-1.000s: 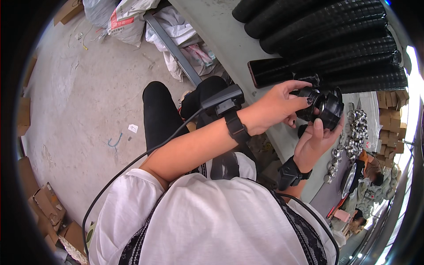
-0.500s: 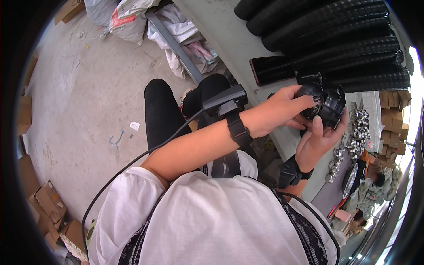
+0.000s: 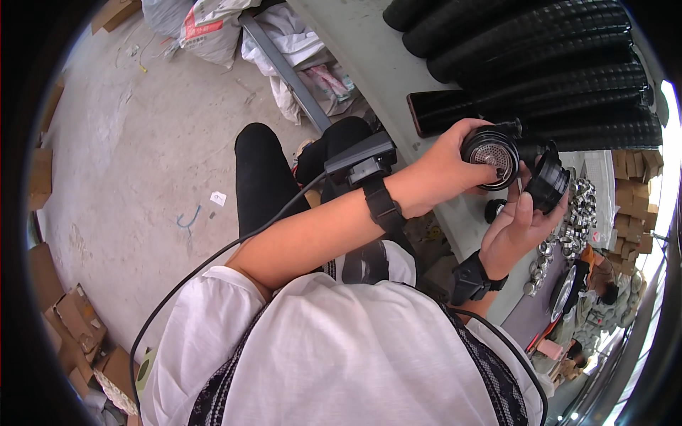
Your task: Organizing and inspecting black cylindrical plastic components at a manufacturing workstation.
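Note:
My left hand grips a round black part with a silver mesh face, held up over the table edge. Just to its right, my right hand holds a second black ring-shaped part. The two parts sit close together, slightly apart. Each wrist carries a black strap; the left one bears a small black box with a cable running down my arm.
A grey table holds several long black ribbed tubes, a dark flat phone-like slab and a heap of small shiny metal pieces. Cardboard boxes and white sacks lie on the concrete floor to the left.
The black assembly that both hands held together has come apart: the mesh-faced part has moved left in my left hand, and the ring part stays in my right hand.

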The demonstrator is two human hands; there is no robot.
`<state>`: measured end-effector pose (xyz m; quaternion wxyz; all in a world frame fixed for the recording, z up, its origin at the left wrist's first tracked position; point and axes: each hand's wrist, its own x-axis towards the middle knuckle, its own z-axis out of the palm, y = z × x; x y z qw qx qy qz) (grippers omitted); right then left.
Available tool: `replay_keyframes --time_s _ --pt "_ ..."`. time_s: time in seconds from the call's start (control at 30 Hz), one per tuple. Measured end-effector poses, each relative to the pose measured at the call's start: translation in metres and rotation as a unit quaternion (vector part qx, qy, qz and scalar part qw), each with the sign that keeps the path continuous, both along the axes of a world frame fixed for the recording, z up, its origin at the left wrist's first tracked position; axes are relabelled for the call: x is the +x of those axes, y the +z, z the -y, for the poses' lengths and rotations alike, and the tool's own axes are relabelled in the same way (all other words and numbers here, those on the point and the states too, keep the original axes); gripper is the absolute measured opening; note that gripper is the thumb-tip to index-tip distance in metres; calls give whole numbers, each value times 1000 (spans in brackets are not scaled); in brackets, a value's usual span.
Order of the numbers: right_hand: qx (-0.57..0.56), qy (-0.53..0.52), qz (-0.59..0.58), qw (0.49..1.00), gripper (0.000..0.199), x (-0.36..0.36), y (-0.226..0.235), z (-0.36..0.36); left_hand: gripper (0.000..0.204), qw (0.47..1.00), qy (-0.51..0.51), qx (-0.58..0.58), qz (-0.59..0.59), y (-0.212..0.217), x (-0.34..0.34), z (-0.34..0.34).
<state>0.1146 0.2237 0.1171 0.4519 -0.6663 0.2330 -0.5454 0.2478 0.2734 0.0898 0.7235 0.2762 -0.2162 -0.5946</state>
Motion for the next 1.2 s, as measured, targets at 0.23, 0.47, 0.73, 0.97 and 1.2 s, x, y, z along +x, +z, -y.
replay_keyframes --time_s 0.23,0.47,0.73,0.97,1.2 --pt "11 -2 -14 1000 61 2 -2 -1 50 999 -29 27 0 -5 5 1" --pt "9 -2 -17 1000 63 -1 -5 0 47 999 15 -4 -31 -3 6 -4" --pt "0 0 -23 1000 64 -3 -8 2 47 998 -13 26 -49 -11 11 -5" --pt "11 -11 -30 999 61 -4 -7 -1 40 1000 -3 23 -15 -16 13 -5" --pt "12 -11 -34 999 60 -5 -9 -1 40 996 -65 46 -27 -21 19 -8"
